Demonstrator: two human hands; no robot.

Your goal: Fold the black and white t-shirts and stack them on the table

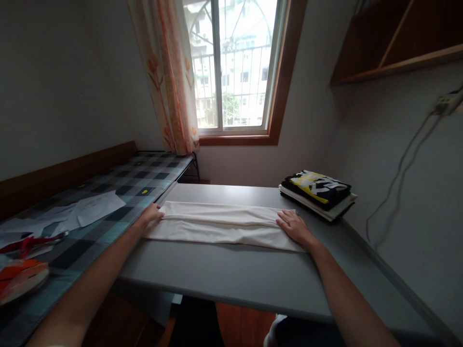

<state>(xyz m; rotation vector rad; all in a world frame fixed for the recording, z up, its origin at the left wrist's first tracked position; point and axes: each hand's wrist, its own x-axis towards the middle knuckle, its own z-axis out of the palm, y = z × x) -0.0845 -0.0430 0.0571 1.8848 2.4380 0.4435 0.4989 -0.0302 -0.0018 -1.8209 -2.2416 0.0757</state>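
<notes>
A long strip of folded white cloth [217, 231], probably a garment, lies across the grey table [224, 270]. Lengthwise along its middle runs a fold line, with slight wrinkles below it. My left hand [151, 215] rests at the cloth's left end, its thumb and fingers apart; part of it is seen edge-on. On the right end my right hand [293, 227] lies flat, palm down, with fingers spread on the fabric.
A stack of folded clothes [316, 190], black, yellow and white, sits at the table's back right. Left of the table is a bed with a checked cover [144, 176], bearing papers [90, 209], red-handled scissors [27, 245] and an orange roundish item [23, 279]. A cable [398, 168] hangs along the right wall.
</notes>
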